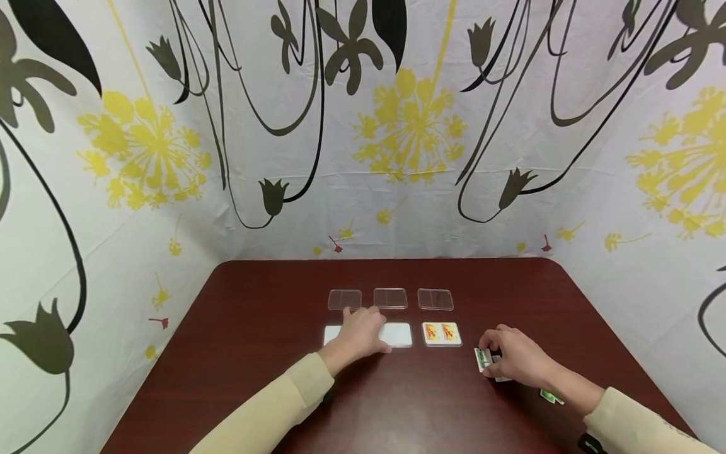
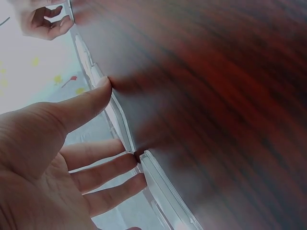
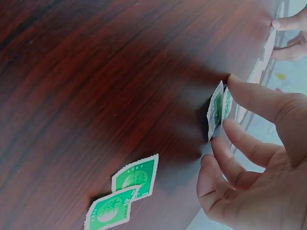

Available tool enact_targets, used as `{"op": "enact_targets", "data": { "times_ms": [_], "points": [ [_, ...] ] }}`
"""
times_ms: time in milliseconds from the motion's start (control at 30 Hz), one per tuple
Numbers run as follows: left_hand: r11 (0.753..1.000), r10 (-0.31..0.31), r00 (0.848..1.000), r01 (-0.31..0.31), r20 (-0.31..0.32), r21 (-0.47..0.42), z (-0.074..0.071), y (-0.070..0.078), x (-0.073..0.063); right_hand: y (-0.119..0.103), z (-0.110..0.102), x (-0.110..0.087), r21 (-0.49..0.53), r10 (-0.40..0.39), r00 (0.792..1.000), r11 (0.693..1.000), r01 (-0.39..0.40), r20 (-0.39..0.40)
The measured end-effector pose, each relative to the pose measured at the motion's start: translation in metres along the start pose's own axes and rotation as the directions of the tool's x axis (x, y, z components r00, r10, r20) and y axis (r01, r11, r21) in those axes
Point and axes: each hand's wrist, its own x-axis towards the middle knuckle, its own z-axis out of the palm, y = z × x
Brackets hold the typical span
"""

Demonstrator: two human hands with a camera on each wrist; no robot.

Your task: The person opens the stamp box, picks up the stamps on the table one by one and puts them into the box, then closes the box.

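My right hand pinches a pair of small green-and-white postage stamps between thumb and fingers, right at the tabletop. In the right wrist view these stamps stand tilted against each other. Two more green stamps lie overlapping on the table near that wrist. My left hand spreads over two shallow clear boxes with white insides; its thumb is at the near side of the middle box. Its other fingers lie loosely beside the left box. To the right, a third box shows two orange stamps.
Three clear lids, the left, middle and right, lie in a row behind the boxes. A dark red wooden table carries everything. Patterned white cloth hangs around its far and side edges.
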Motion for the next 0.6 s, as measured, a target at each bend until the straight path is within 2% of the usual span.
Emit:
{"op": "enact_targets", "data": {
  "times_ms": [333, 600],
  "points": [
    [1.000, 0.006, 1.000, -0.006, 0.009, 0.010, -0.0008, -0.0017, 0.0010, -0.0056, 0.0037, 0.0030, 0.020, -0.004, 1.000, 1.000, 0.004, -0.016],
    [1.000, 0.005, 1.000, -0.005, 0.007, 0.015, 0.0016, -0.0021, 0.0009, -0.0081, 0.0047, 0.0003, 0.165, 0.068, 0.996, 0.983, -0.077, 0.059]
  ]
}}
